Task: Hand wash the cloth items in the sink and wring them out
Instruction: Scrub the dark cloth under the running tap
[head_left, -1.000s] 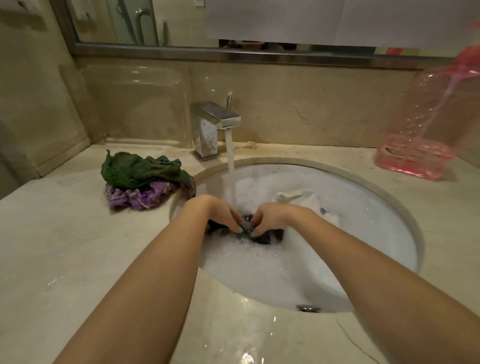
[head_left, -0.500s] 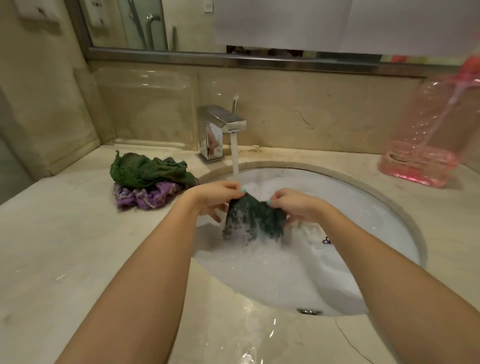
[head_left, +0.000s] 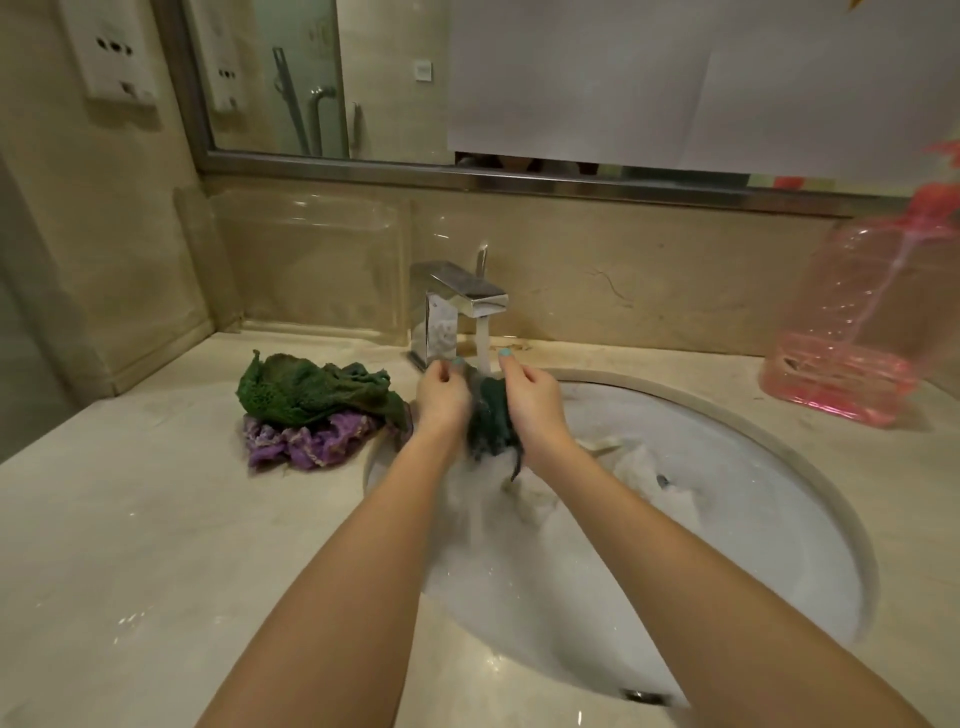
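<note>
Above sink (head_left: 779, 467), dark cloth (head_left: 491, 415) hangs vertically.

Dim, warm yellowish indoor light, soft, with no hard shadows. Small glare specks on the wet glossy beige marble countertop (head_left: 130, 545). Bright highlight on top of the square chrome faucet (head_left: 457, 301). Greyish shade beside the forearms inside the round white sink basin (head_left: 753, 519). Motion blur on left hand (head_left: 441, 397), right hand (head_left: 530, 400) and the dark green wet cloth (head_left: 491, 421) they grip; suds smeared. Translucent pink plastic bottle (head_left: 872, 322) at the right edge is soft and stretched. Wide-angle bend: metal-framed wall mirror (head_left: 363, 78) leans, basin looks skewed.
</note>
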